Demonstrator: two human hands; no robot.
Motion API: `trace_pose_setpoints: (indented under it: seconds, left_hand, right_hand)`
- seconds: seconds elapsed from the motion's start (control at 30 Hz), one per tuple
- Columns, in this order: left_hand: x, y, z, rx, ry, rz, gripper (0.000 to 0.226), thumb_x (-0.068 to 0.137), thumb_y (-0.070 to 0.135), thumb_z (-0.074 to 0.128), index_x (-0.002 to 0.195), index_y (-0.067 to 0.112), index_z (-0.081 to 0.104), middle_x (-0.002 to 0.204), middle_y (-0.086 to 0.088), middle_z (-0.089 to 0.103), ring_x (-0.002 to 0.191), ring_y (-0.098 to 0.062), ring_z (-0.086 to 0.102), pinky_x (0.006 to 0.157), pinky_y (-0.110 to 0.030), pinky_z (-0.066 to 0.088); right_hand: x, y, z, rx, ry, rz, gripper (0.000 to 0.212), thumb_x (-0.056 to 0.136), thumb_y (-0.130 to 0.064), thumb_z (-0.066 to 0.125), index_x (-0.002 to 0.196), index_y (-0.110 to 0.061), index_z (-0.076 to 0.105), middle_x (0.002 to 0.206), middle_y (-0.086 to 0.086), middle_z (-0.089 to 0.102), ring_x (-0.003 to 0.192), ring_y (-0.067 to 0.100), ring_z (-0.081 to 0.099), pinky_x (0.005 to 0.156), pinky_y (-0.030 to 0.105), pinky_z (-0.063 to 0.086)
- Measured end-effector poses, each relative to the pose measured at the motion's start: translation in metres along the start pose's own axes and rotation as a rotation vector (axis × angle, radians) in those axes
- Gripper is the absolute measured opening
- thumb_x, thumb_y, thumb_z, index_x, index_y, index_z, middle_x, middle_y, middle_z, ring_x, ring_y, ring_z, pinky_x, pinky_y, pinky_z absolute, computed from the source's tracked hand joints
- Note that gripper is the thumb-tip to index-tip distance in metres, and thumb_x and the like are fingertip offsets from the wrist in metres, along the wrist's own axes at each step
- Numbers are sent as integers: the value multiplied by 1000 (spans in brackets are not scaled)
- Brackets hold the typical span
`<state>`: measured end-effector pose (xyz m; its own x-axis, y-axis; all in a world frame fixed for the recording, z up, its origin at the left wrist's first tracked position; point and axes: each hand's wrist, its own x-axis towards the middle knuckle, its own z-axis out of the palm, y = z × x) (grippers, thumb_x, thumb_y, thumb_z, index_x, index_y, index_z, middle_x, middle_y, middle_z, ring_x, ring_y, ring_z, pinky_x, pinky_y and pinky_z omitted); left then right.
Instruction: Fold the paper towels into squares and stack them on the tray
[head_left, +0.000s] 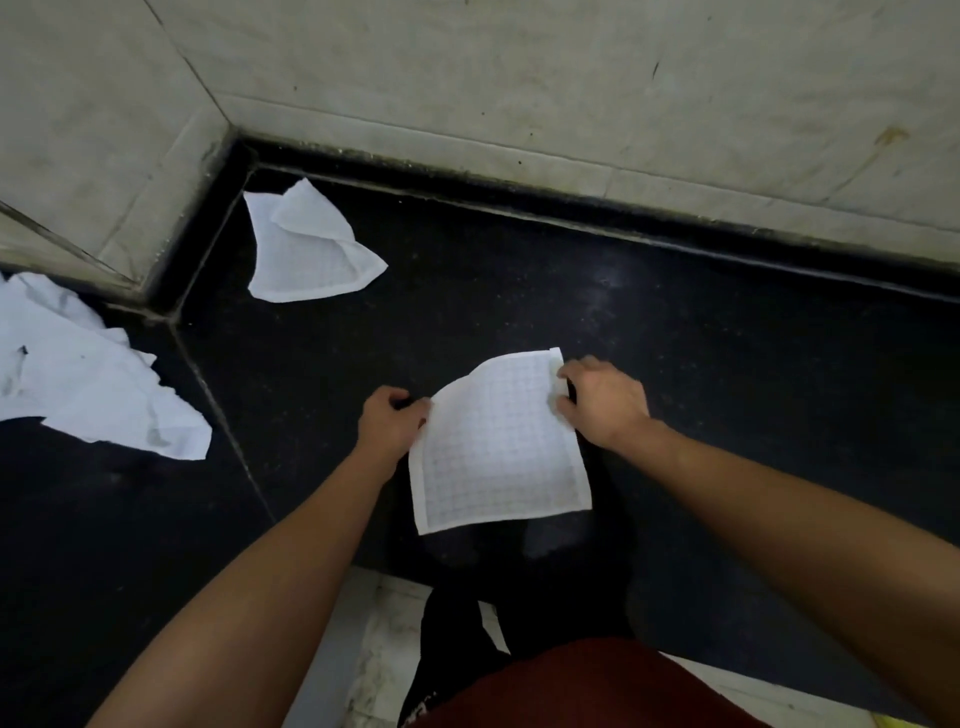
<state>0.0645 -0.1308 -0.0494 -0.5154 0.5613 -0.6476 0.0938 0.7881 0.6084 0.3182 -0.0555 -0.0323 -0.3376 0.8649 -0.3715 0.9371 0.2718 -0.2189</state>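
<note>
**Mia:** Holding the white square-patterned paper towel (498, 447) up by its two top corners, what should the hands do to fold it well?

**Sam:** I think they should bring the two corners together so the edges match, then lay it on the black stone counter (675, 364) and press the fold flat. If the edges are crooked, the square will look wonky.

**Mia:** What are the fingers doing?

**Sam:** On the left hand (389, 423) the fingers are curled closed and pinch the left edge of the towel near the top. On the right hand (602, 402) the fingers are closed too, and they pinch the top right corner. The towel hangs down between the hands, just above the counter, close to the person.

**Mia:** Are there more towels?

**Sam:** Yes. A crumpled white paper towel (306, 249) lies far back near the corner of the pale tiled wall (571, 78). A bigger rumpled heap of white paper (88, 384) lies well off to the left.

**Mia:** Where is the tray?

**Sam:** I cannot see a tray, so nothing looks stacked yet.
</note>
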Motion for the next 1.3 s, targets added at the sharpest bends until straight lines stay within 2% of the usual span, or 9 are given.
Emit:
trace_pose_setpoints:
  seconds: [0.17, 0.27, 0.43, 0.6, 0.73, 0.87, 1.03, 1.17, 1.3]
  left_hand:
    - [14, 19, 18, -132, 11, -116, 41, 81, 13, 73, 118, 13, 58, 104, -9, 65, 92, -23, 64, 85, -40, 55]
    - [14, 24, 27, 106, 54, 48, 26, 80, 5, 71, 104, 11, 67, 106, -7, 65, 94, -19, 61, 80, -28, 48]
    - [16, 33, 12, 164, 304, 264, 15, 85, 2, 61, 95, 12, 65, 101, -5, 64, 88, -14, 60, 74, -23, 43]
    - [4, 13, 2, 426, 218, 351, 14, 85, 6, 62, 97, 14, 63, 103, -4, 60, 90, -19, 60, 75, -30, 49]
    - [-30, -21, 5, 681, -33, 528, 5, 86, 16, 61, 90, 17, 64, 91, 1, 64, 81, -16, 60, 73, -34, 54]
    - [-59, -65, 4, 1014, -302, 789, 21, 85, 18, 57, 106, 14, 60, 106, -2, 55, 97, -19, 52, 77, -31, 46]
    - [-69, -85, 11, 1185, -220, 886, 31, 77, 2, 51, 107, 9, 53, 105, -9, 54, 96, -25, 49, 75, -32, 38]
    - [-71, -87, 16, 1233, -175, 851, 35, 78, 0, 52, 112, 9, 49, 104, -9, 54, 95, -25, 51, 78, -34, 41]
    - [-75, -91, 17, 1211, -153, 863, 28, 62, 2, 68, 85, 12, 55, 83, -6, 56, 75, -23, 54, 63, -32, 40]
  right_hand:
    - [14, -17, 11, -185, -132, -173, 47, 94, -23, 47, 141, -21, 41, 151, 3, 30, 133, 25, 31, 97, 41, 45]
    - [10, -15, 22, -204, -146, -151, 50, 97, -23, 42, 146, -21, 33, 158, 4, 18, 141, 24, 21, 102, 43, 43]
    - [8, -14, 24, -215, -191, -144, 52, 99, -25, 38, 150, -21, 25, 161, 3, 7, 146, 23, 11, 109, 48, 32]
    - [1, -18, 19, -199, -211, -138, 53, 98, -24, 41, 149, -20, 27, 161, 9, 7, 146, 27, 11, 111, 48, 30]
    - [-28, -17, 19, -129, 20, -280, 34, 94, -27, 48, 126, -17, 55, 132, 7, 49, 119, 25, 47, 87, 37, 46]
    - [-70, -15, 32, -240, -176, -399, 24, 89, -32, 53, 106, -18, 60, 107, 0, 58, 101, 21, 56, 69, 32, 41]
    - [-91, -12, 57, -400, -170, -378, 46, 34, -16, 84, 76, -11, 66, 68, 6, 60, 58, 22, 59, 37, 24, 29]
    - [-90, -14, 62, -381, -124, -401, 49, 30, -12, 85, 75, -8, 65, 59, 7, 56, 50, 23, 54, 36, 22, 25]
    - [-96, -8, 63, -359, -52, -429, 40, 40, -16, 83, 76, -10, 65, 68, 7, 57, 58, 24, 56, 40, 25, 29]
